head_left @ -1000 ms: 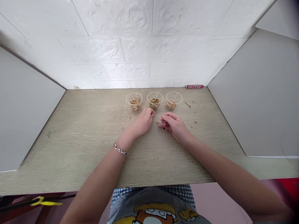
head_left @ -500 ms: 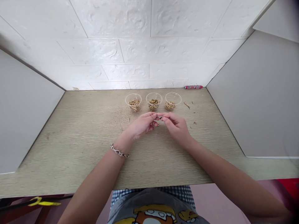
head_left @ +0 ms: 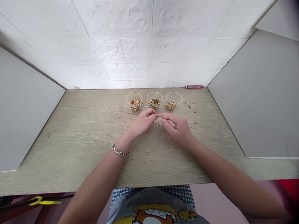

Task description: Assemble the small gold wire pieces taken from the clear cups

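Observation:
My left hand (head_left: 143,120) and my right hand (head_left: 177,125) meet fingertip to fingertip just above the wooden table (head_left: 81,140). Both are pinched on a tiny gold piece (head_left: 159,117) held between them; it is too small to make out well. Below the fingertips a few small gold pins (head_left: 158,123) lie on the table. Three clear cups stand in a row behind the hands: the left cup (head_left: 134,101), the middle cup (head_left: 154,100) and the right cup (head_left: 174,100), each holding gold pins. A bracelet (head_left: 120,151) sits on my left wrist.
A red and white pen (head_left: 194,86) lies at the back right against the white brick wall. Loose gold pins (head_left: 188,105) are scattered right of the cups, and one (head_left: 129,119) lies left of my hands. Grey side panels close in both sides.
A second ago the hands were apart and low on the table by the loose pins. They have lifted slightly and come together, fingertips pinched on a small piece between them.

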`<state>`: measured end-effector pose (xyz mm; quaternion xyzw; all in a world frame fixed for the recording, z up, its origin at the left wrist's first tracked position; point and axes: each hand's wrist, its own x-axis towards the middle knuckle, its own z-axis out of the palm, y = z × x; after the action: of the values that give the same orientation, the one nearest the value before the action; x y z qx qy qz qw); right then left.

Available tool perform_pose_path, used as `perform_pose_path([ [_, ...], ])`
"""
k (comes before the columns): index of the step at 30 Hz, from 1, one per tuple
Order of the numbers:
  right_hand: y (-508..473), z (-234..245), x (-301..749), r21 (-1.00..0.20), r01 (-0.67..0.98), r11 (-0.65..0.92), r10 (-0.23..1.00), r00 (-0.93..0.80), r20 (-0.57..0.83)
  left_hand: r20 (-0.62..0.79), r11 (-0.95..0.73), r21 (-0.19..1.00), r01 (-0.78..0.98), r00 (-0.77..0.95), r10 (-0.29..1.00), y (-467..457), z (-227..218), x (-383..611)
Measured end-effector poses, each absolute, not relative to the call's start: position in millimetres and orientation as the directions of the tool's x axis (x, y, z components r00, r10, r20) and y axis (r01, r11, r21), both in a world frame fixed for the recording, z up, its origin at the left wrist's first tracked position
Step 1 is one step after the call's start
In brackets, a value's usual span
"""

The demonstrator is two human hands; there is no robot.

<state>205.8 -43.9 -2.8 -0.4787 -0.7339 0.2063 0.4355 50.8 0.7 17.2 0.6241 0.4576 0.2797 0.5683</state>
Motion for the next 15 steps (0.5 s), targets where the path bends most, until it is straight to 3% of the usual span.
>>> perform_pose_path([
  [15, -47, 2, 202, -0.693, 0.580, 0.429, 0.894, -0.162, 0.418, -0.164, 0.158, 0.986, 0.050, 0.439, 0.883, -12, 23, 62],
])
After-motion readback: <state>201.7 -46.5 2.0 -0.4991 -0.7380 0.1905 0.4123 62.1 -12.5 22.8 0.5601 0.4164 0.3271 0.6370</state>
